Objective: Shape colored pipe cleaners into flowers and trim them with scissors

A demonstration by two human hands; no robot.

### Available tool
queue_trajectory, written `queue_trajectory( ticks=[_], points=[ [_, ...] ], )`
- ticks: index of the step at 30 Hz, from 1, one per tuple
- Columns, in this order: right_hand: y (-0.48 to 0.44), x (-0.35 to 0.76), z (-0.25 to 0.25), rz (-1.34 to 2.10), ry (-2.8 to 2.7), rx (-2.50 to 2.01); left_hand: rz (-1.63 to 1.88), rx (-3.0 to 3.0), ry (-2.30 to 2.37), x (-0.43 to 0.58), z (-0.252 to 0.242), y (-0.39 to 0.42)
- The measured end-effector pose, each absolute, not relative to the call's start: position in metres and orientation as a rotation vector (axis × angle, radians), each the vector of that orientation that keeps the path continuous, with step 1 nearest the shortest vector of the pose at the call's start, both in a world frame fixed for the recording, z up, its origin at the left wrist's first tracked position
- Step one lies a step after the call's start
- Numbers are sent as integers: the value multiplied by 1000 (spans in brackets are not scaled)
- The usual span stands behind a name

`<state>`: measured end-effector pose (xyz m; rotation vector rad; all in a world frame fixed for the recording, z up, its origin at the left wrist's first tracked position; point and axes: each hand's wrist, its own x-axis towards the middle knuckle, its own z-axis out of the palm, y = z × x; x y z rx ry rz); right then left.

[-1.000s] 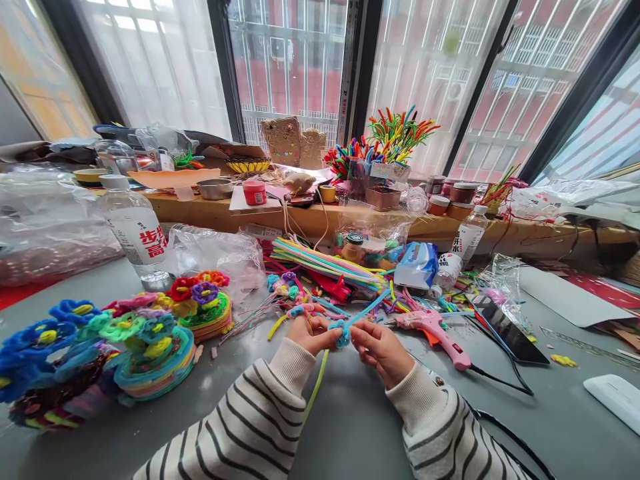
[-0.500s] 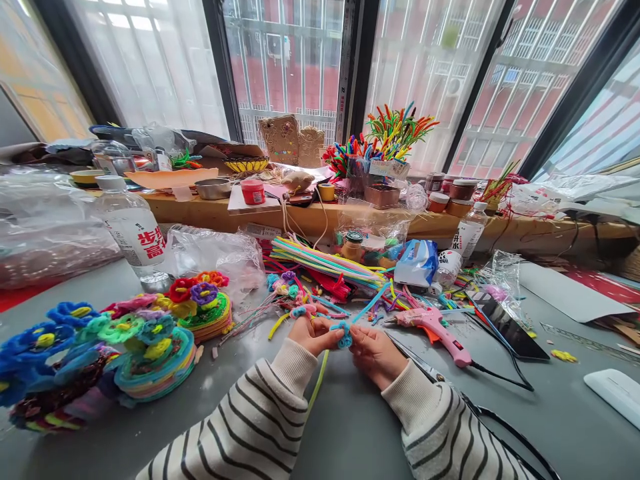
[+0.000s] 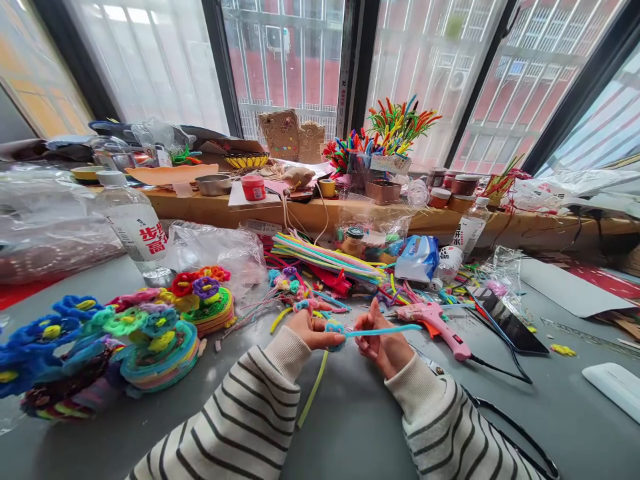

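Observation:
Between the thumb and fingers of my left hand (image 3: pixel 309 331) is a small looped light-blue pipe cleaner (image 3: pixel 385 331), coiled like a flower at that end. Its long straight tail reaches out to the right. My right hand (image 3: pixel 383 343) is just beside it, fingers parted and loosely curled, one digit raised, with the tail crossing in front of them. Whether those fingers touch the tail is hard to see. Below my left hand a yellow-green pipe cleaner (image 3: pixel 314 393) runs down toward the table.
Finished pipe-cleaner flower pots (image 3: pixel 157 353) stand at left. A pink glue gun (image 3: pixel 437 323) with its cord lies right of my hands, near a dark phone-like slab (image 3: pixel 507 327). Behind are a pipe-cleaner bundle (image 3: pixel 325 257), a water bottle (image 3: pixel 137 230) and a crowded wooden ledge (image 3: pixel 210 210).
My right hand has loosened its pinch at the coil and shifted slightly right. The light-blue tail has swung from slanting upward to nearly level, pointing right. My left hand keeps its hold.

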<state>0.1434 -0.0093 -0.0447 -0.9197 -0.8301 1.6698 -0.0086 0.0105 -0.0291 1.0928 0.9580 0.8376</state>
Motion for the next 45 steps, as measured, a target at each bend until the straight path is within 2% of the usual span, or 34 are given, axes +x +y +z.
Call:
queue_trajectory(
  ticks=[6,13,19,25,34,45],
  points=[
    [-14,152,-42,1777,-1338,-1054,696,1165,826,-11,-27,9],
    [-17,142,-42,1601,-1205,-983,834,1034,831,-8,-23,12],
    [-14,140,-49,1529,-1368,-1000,874,1002,913,-6,-23,11],
    [-15,140,-47,1228,-1452,-1052,845,1141,933,-3,-28,9],
    [-17,141,-48,917,-1495,-1116,924,980,988,3,-22,5],
    [-21,152,-39,-10,-1942,-928,854,833,1006,-1,-19,5]
  ],
)
